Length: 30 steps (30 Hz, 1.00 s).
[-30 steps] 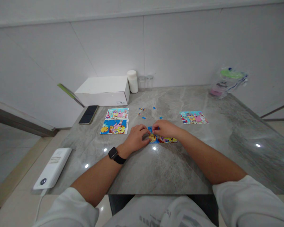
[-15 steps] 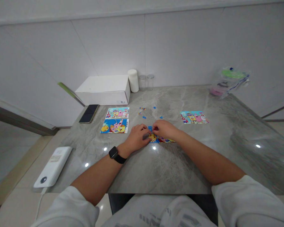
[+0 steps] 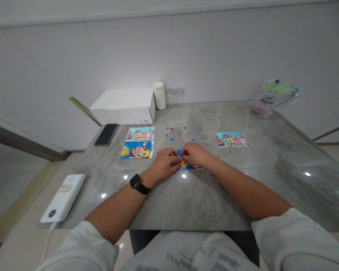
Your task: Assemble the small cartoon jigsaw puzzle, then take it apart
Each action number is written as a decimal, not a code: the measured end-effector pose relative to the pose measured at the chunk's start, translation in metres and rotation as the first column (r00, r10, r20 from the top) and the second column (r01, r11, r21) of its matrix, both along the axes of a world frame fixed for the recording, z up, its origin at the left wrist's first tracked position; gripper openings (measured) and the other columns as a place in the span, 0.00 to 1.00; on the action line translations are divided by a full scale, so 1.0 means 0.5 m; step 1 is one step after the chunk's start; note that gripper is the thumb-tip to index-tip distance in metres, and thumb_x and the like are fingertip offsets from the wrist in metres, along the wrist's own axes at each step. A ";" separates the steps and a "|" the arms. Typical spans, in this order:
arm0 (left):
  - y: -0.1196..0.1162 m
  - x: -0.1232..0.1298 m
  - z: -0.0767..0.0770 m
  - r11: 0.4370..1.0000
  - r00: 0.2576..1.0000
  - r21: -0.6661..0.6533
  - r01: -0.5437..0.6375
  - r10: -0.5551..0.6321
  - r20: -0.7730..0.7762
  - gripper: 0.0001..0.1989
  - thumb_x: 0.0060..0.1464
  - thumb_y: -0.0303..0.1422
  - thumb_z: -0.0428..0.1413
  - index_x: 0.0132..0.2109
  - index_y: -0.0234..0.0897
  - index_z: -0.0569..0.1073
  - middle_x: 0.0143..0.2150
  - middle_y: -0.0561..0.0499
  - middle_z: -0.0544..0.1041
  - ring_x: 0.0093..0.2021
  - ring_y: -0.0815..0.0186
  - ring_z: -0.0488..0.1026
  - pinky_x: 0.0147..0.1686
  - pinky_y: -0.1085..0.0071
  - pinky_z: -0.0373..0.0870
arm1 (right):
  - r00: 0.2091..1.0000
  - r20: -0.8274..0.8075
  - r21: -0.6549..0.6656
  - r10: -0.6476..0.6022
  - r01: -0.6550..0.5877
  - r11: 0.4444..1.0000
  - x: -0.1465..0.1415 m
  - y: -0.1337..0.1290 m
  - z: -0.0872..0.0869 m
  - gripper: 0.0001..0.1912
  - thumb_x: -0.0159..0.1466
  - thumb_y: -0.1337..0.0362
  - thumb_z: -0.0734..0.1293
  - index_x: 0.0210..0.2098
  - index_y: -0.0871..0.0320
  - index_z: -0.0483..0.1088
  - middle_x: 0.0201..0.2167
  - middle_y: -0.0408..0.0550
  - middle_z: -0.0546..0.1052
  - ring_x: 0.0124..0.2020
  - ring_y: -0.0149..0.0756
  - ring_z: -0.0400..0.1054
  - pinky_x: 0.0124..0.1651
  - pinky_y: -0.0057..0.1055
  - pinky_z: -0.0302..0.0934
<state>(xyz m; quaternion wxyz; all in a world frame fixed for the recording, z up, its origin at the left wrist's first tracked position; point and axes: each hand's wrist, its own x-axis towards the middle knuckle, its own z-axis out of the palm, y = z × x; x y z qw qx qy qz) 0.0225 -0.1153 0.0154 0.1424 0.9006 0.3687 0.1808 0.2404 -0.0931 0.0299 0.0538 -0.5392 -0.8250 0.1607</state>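
Left hand (image 3: 164,162), right hand (image 3: 194,153) at puzzle (image 3: 184,165), fingers' grip unclear, something pink (image 3: 259,109) inside the clear bag (image 3: 272,101)

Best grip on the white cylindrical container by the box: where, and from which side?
Probably around its upper body, coming from the front and slightly above. The white cylindrical container stands upright with roughly straight, round sides; the white box is close on its left, a clear jar on its right, and the wall behind.
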 end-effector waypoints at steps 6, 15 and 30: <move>0.001 -0.001 -0.001 1.000 1.000 -0.007 0.003 -0.003 0.002 0.08 0.63 0.38 0.64 0.48 0.49 0.85 0.53 0.48 0.77 0.52 0.56 0.74 0.54 0.56 0.68 | 1.000 -0.009 0.003 0.004 -0.004 1.000 0.002 0.007 -0.010 0.06 0.65 0.65 0.70 0.39 0.55 0.82 0.41 0.50 0.81 0.45 0.39 0.73 0.47 0.31 0.61; 0.000 0.001 0.005 0.999 1.000 -0.029 0.022 -0.021 0.017 0.09 0.63 0.37 0.63 0.49 0.49 0.84 0.53 0.47 0.78 0.53 0.56 0.74 0.55 0.56 0.69 | 0.999 -0.032 -0.012 -0.040 0.040 0.999 0.001 0.010 -0.014 0.05 0.67 0.65 0.72 0.40 0.55 0.81 0.41 0.49 0.82 0.45 0.38 0.73 0.47 0.29 0.61; 0.001 0.001 0.006 0.998 0.999 -0.042 0.037 -0.036 0.014 0.08 0.63 0.35 0.63 0.49 0.47 0.83 0.57 0.49 0.80 0.54 0.55 0.75 0.57 0.54 0.68 | 0.998 -0.020 -0.001 -0.058 0.058 0.998 0.021 0.019 0.013 0.07 0.68 0.67 0.70 0.42 0.55 0.82 0.43 0.51 0.83 0.47 0.40 0.74 0.49 0.32 0.62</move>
